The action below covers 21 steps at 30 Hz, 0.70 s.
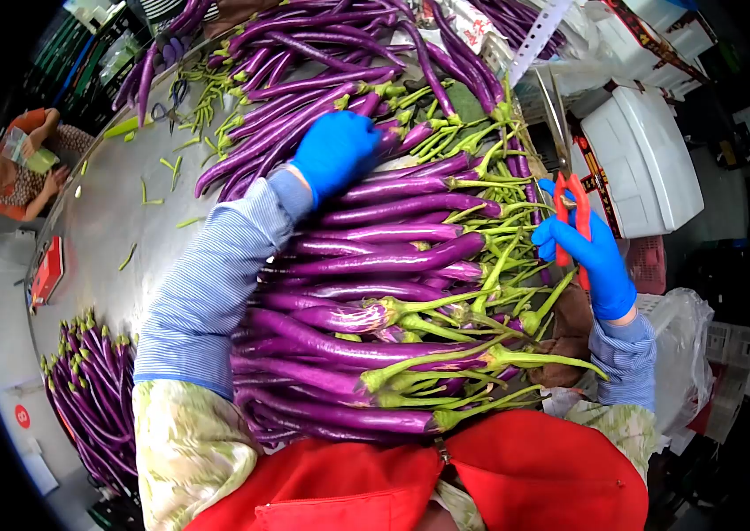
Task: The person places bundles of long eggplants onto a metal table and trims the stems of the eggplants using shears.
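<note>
Blue gloves cover both hands. The left hand (335, 155) lies over the long, glossy purple eggplants (393, 263) in the upper part of the pile, fingers curled down; whether they grip one, I cannot tell. The right hand (601, 265), beside the pile's stem side, has its fingers closed around red-handled metal scissors (572, 212), whose blades stand slightly apart, pointing away from the person. Short green stem pieces (128, 257) lie scattered on the grey metal table (109, 212).
</note>
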Each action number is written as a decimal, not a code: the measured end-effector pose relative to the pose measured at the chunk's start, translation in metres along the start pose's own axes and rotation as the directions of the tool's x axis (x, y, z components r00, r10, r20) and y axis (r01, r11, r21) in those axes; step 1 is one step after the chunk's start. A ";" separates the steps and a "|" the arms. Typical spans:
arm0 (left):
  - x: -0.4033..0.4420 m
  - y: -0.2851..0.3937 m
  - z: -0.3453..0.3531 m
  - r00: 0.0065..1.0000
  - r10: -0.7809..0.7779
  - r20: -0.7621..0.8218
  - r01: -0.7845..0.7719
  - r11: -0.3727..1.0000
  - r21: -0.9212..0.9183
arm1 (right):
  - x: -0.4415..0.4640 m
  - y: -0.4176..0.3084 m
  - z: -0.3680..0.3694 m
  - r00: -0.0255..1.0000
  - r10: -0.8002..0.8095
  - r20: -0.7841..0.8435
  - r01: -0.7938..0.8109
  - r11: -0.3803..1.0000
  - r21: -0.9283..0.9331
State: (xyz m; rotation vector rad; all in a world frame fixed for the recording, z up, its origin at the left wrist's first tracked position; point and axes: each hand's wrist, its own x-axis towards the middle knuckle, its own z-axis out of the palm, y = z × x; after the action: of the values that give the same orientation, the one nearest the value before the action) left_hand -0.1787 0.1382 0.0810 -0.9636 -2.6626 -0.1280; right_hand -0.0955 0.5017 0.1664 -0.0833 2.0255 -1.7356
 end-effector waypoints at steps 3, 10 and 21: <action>0.031 0.022 0.018 0.986 -0.059 0.157 0.125 0.882 -0.454 | 0.003 0.000 0.004 1.000 0.009 0.012 -0.009 1.000 0.028; 0.061 0.051 0.020 0.854 -0.067 0.516 0.316 0.855 -0.412 | 0.012 -0.019 -0.019 0.934 0.321 0.159 -0.289 0.938 -0.192; 0.037 0.061 0.042 0.879 -0.250 0.407 0.473 0.574 -0.669 | 0.025 -0.035 -0.017 0.903 0.429 0.019 -0.272 0.604 -0.749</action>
State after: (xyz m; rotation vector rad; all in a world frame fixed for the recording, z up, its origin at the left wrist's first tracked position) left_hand -0.1771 0.2156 0.0515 -0.5954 -3.0583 -1.4118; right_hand -0.1325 0.5016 0.1931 -0.0957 2.2625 -0.5568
